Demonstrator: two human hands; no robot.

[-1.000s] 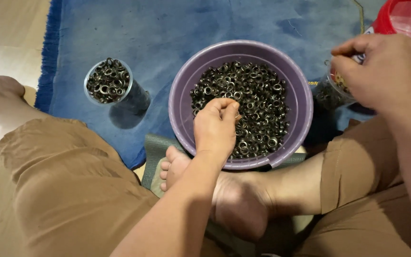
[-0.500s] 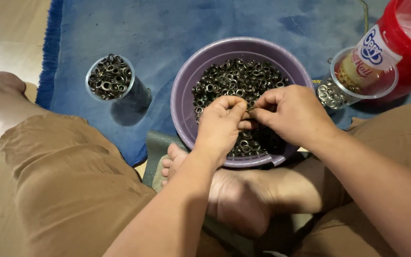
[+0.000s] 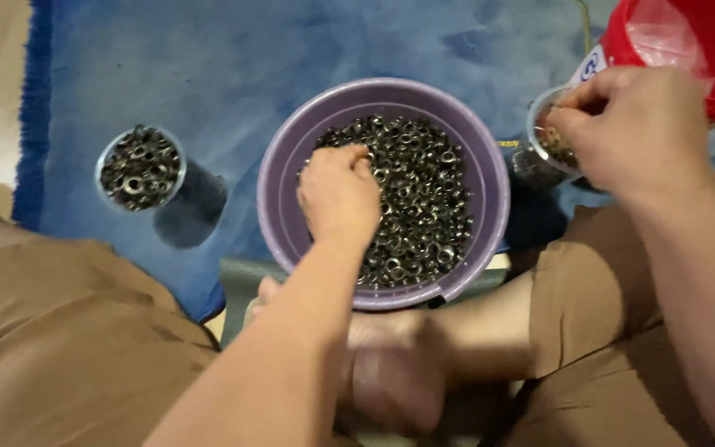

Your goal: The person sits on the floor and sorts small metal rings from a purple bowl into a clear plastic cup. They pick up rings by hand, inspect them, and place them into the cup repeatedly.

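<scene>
Small metal rings (image 3: pixel 411 199) are gripped in the purple bowl (image 3: pixel 279 182) by the left hand (image 3: pixel 338 194); right of the bowl, the right hand (image 3: pixel 622 132), fingers pinched, is held over a small jar (image 3: pixel 544 153). Careful dropping seems needed.

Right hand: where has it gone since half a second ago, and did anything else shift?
The right hand left the purple basin and moved right, to the small clear cup beside the red container. The left hand stayed on the metal eyelets. The full cup on the blue mat did not move.
</scene>
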